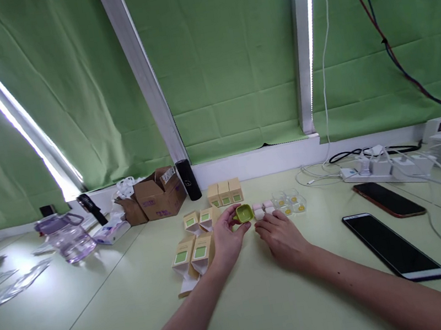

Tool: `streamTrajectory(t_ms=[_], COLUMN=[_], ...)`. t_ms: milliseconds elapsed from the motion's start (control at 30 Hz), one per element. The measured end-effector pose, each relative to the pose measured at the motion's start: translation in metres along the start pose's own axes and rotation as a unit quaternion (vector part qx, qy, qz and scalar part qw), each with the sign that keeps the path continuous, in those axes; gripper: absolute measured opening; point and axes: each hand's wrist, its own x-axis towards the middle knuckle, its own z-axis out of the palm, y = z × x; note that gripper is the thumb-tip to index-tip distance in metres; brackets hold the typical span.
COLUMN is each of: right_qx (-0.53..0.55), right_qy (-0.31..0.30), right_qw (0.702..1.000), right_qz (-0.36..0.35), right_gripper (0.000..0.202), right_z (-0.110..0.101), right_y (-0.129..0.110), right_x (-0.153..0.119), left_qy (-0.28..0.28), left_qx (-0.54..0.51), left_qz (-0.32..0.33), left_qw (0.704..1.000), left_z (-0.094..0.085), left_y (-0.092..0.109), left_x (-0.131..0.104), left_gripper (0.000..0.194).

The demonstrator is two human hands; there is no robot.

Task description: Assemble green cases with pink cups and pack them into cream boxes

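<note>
Between its thumb and fingers, my left hand holds a small green cup, its hollow side facing me. My right hand rests with bent fingers at the near edge of several small pink-and-white blocks; its fingertips touch or nearly touch them, and what lies beneath is hidden. Just right of the blocks stand clear cups with yellow spots. Small tan boxes with green labels lie left of my left hand, some with open flaps. Further back, three closed tan boxes stand in a row.
Two phones lie at the right, near a power strip with chargers and cables. A cardboard box, a black cylinder and a purple bottle stand at the back left.
</note>
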Motion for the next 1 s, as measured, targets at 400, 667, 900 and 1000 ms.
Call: streamTrajectory(t_ms=[400,667,900,1000], right_qx=[0.290,0.533,0.656,0.673], right_qy=[0.122,0.174,0.163,0.169], right_qw=[0.938,0.795,0.660,0.619], right_qz=[0.144,0.230,0.329,0.369], right_gripper=[0.016,0.029,0.047,0.050], right_z=[-0.023,-0.032,-0.038,-0.039], right_y=[0.004,0.007,0.011,0.014], right_x=[-0.012,-0.007,-0.003,-0.003], left_qy=[-0.026,-0.030,-0.056,-0.066], left_qx=[0.010,0.025,0.006,0.000], left_qz=[-0.009,-0.016,-0.031,-0.033], left_qw=[1.000,0.999,0.998,0.997], left_z=[0.003,0.006,0.010,0.012], left_y=[-0.002,-0.008,-0.003,0.001], left_x=[-0.007,-0.009,-0.012,-0.015], left_gripper=[0.047,0.052,0.053,0.048])
